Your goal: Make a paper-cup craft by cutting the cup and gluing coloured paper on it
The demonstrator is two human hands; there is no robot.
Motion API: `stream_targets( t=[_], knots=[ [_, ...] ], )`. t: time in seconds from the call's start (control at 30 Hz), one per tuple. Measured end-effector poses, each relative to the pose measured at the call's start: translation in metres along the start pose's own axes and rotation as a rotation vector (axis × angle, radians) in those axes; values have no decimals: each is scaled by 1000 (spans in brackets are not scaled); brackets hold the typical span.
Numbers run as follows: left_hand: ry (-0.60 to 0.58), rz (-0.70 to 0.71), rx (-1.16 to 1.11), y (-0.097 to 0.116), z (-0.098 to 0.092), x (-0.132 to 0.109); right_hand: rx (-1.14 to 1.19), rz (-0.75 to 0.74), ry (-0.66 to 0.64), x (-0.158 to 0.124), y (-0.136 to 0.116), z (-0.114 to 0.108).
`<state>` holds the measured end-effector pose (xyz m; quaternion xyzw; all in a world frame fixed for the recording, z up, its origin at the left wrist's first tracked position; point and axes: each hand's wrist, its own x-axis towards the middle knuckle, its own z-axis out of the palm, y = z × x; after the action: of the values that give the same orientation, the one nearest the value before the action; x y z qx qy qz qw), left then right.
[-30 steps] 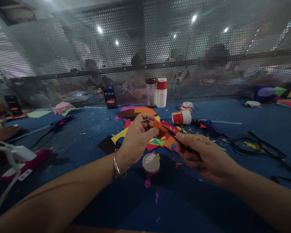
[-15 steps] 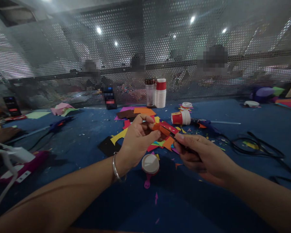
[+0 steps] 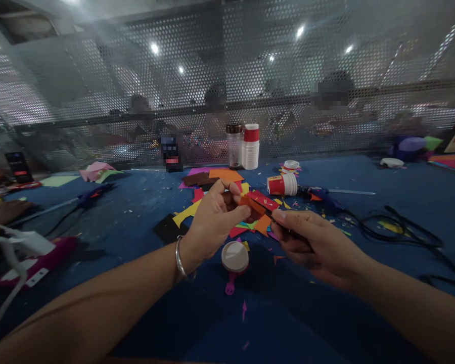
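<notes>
My left hand (image 3: pixel 218 217) pinches a small piece of orange paper (image 3: pixel 253 205) between thumb and fingers. Dark scissors (image 3: pixel 267 210) are gripped in my right hand (image 3: pixel 307 237), with their blades at the orange paper's edge. Beneath and behind the hands lies a pile of coloured paper, with a yellow piece (image 3: pixel 186 213) and a black sheet (image 3: pixel 170 228) at its left. Nearer to me stands an upside-down paper cup (image 3: pixel 235 257) with a purple paper shape (image 3: pixel 230 288) sticking out in front.
A tipped cup stack (image 3: pixel 282 185) and a glue gun (image 3: pixel 318 194) with a black cable lie right. A clear bottle (image 3: pixel 234 146) and upright cups (image 3: pixel 251 146) stand behind. At left are a power strip (image 3: pixel 41 270), another glue gun (image 3: pixel 93 195) and another person's hand (image 3: pixel 9 210).
The scissors' blades have moved closer together along the orange paper. Both hands stay in nearly the same place.
</notes>
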<state>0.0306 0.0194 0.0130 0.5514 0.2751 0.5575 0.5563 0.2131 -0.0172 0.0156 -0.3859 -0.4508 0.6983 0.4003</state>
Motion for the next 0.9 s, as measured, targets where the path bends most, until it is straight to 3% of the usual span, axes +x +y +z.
stream_targets(
  t=[0.4, 0.9],
  knots=[
    [-59, -69, 138, 4, -3, 1, -103, 15, 33, 0, -1, 5],
    [-41, -65, 220, 3, 0, 0, -133, 5, 39, 2, -1, 4]
  ],
)
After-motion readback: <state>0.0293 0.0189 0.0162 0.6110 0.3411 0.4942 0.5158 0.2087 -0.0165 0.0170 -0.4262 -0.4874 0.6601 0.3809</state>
